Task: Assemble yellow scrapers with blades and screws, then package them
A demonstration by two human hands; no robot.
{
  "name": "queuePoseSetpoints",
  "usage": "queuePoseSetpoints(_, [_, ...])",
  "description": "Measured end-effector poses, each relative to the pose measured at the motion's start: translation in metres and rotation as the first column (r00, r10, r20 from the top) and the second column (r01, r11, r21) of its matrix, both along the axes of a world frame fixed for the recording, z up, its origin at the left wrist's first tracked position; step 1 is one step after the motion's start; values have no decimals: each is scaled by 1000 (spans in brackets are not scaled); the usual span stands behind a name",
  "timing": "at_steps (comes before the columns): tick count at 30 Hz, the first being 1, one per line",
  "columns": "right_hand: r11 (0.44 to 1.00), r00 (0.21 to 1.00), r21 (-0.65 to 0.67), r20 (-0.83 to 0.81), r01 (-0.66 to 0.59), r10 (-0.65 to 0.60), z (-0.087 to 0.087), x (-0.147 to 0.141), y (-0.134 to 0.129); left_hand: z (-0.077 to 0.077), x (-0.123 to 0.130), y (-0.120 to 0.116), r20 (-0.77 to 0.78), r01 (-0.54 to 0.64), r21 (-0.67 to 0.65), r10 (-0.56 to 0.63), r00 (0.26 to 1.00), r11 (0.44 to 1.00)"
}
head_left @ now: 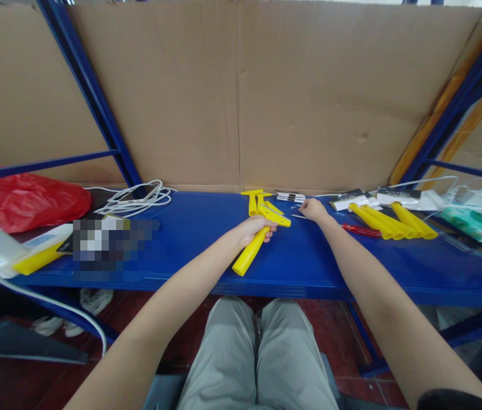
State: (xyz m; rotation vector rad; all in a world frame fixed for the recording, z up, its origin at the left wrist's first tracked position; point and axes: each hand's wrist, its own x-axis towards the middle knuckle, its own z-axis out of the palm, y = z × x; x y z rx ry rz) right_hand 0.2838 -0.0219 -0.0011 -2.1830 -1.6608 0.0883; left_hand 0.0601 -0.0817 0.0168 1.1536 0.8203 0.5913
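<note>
A: What does the yellow tool [244, 259] look like?
B: Glossy plastic, with a round, tube-like handle and a flatter head that angles off to the right, marked with small dark spots. The handle's open end tilts toward the person, over the near edge of the blue surface [198, 245].
A: And the hands?
B: The left hand [256, 229] is wrapped firmly around the tool where handle meets head.
A: The right hand [313, 210]?
B: Fingers bent and drawn close together, low over the surface, beside some small bits [296, 206] and a thin metal rod [299, 216]. I can't tell whether it grips anything.
A: Anything close by?
B: More yellow pieces [252, 205] just behind the tool, and a red handle [362, 230] right of the right hand, near several yellow tubes [413, 223].
</note>
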Motion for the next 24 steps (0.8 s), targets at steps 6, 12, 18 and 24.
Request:
queuePoseSetpoints(6, [1000,999,9,-33,-7,7,4,-2,-5,0,0,2,27,-21,-14,21,999,1000])
queuePoseSetpoints(12, [910,907,326,-246,-255,342,9,-20,-17,0,0,5,76,-106,-53,110,991,993])
queuePoseSetpoints(18, [753,735,464,-271,-465,621,9,-50,-32,1,-3,8,100,-180,-81,187,977,980])
queuePoseSetpoints(24, [689,657,508,-279,-518,700,6,-60,-33,0,-4,11,124,-171,-80,180,976,982])
